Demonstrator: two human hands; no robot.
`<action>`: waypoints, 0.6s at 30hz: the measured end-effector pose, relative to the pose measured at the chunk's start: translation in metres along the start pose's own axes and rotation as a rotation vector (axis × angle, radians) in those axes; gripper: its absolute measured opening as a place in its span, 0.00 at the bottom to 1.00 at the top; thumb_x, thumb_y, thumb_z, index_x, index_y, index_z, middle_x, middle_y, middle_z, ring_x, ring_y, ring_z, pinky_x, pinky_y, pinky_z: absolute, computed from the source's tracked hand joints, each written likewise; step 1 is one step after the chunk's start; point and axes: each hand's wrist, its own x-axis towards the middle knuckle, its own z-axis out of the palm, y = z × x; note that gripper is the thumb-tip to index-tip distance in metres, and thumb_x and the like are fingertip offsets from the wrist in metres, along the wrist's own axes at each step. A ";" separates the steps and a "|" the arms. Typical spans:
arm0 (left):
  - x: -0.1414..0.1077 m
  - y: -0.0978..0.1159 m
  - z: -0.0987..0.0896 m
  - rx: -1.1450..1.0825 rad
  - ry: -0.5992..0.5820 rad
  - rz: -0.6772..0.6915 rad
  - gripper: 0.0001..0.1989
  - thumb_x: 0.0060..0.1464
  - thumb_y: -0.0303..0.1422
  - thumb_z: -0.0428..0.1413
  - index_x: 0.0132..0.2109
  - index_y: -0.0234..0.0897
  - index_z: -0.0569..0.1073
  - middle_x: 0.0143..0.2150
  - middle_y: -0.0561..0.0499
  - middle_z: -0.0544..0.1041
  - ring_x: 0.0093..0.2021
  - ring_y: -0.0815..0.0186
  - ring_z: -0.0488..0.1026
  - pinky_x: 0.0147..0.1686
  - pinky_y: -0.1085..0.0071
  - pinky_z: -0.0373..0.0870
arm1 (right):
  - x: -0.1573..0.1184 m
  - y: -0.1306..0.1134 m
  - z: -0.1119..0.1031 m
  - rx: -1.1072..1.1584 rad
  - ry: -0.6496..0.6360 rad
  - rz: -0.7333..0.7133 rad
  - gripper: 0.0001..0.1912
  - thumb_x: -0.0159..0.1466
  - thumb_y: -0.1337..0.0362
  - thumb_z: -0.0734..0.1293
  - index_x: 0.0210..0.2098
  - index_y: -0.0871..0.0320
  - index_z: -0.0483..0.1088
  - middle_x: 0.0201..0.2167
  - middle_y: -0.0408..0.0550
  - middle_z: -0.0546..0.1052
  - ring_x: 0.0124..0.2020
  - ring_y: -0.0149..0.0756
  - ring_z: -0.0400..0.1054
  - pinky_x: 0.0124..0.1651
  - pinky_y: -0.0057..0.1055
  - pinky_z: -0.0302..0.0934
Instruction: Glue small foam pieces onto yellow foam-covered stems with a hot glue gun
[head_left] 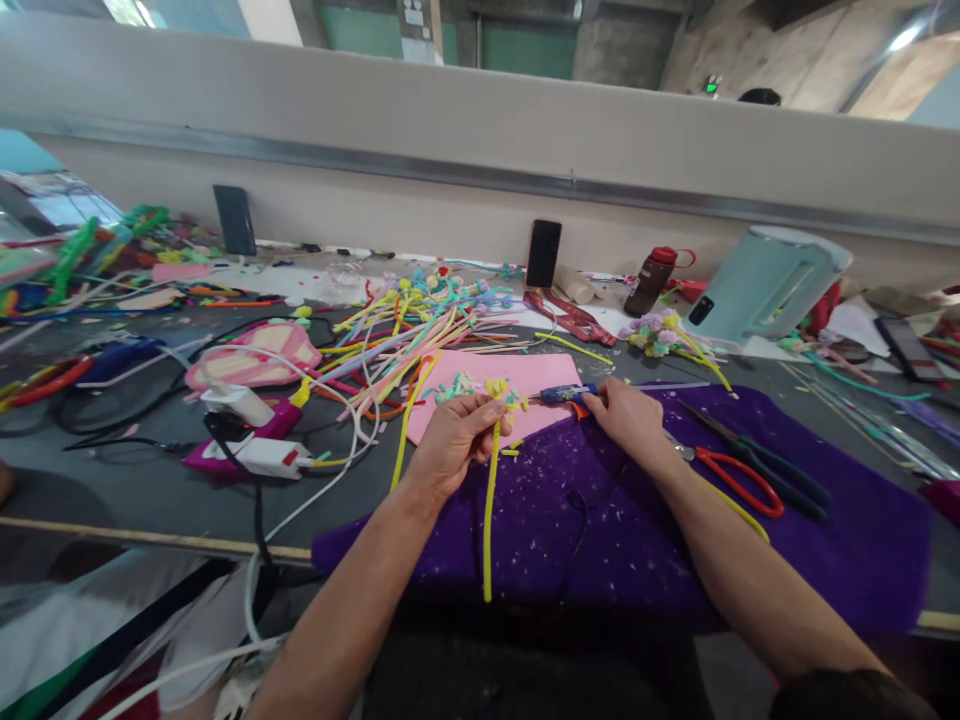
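Note:
My left hand (pixel 459 440) pinches a yellow pipe cleaner (pixel 490 520), its long end hanging down over the purple cloth (pixel 540 540). At its top, above my fingertips, is a small yellow flower-like cluster (pixel 496 386). My right hand (pixel 628 415) is closed round a blue-handled tool (pixel 564 394) whose narrow tip points left at the cluster; its exact kind is unclear. Below both lies a pink sheet (pixel 536 372) with pale green and yellow clippings (pixel 456 386). Right of my right hand rest red-handled scissors (pixel 739 480) and dark-handled pliers (pixel 780 470).
Bundled pipe cleaners (pixel 420 340) lie behind the pink sheet. Further back stand a phone (pixel 544 254), a brown bottle (pixel 651 282) and a pale kettle (pixel 780 285). A purple power strip (pixel 262 440) with plugs and trailing white cables (pixel 330 487) sits to the left.

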 end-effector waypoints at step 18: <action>-0.001 -0.012 0.009 -0.047 -0.194 -0.203 0.12 0.47 0.37 0.58 0.29 0.30 0.72 0.19 0.54 0.70 0.11 0.81 0.58 0.09 0.84 0.50 | -0.057 -0.061 -0.018 0.964 -0.143 -0.430 0.04 0.58 0.65 0.64 0.30 0.59 0.70 0.25 0.43 0.73 0.26 0.28 0.65 0.29 0.24 0.59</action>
